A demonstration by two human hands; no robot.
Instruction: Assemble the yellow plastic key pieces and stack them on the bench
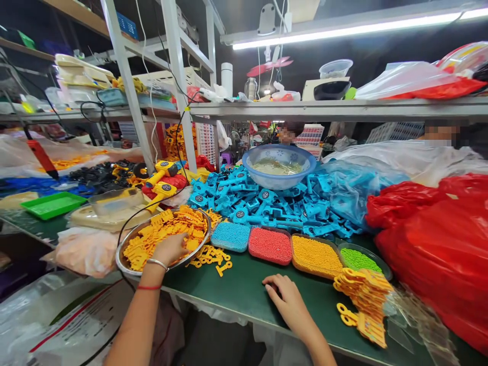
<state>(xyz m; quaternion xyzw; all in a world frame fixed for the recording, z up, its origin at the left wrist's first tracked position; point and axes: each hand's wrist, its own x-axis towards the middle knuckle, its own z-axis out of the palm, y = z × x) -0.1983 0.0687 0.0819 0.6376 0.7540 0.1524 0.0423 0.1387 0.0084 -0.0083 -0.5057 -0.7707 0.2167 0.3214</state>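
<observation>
My left hand (172,250) reaches into a round metal bowl (121,258) heaped with yellow plastic pieces (152,234). Its fingers are bent among the pieces, and what they hold, if anything, is hidden. On the green table (229,287), my right hand (281,295) rests with its fingers loosely curled and apart, holding nothing. Beyond it stand trays of blue beads (231,237), red beads (270,245), yellow beads (317,255) and green beads (359,260). A few yellow pieces (224,268) lie beside the bowl. Stacked yellow pieces (364,300) sit to the right.
Blue plastic parts (263,203) are piled behind the trays, with a blue-rimmed basin (279,165) on top. Red bags (438,244) bulge at the right. A green tray (53,205) lies at the left. A cable hangs by the bowl. A shelf (328,109) crosses overhead.
</observation>
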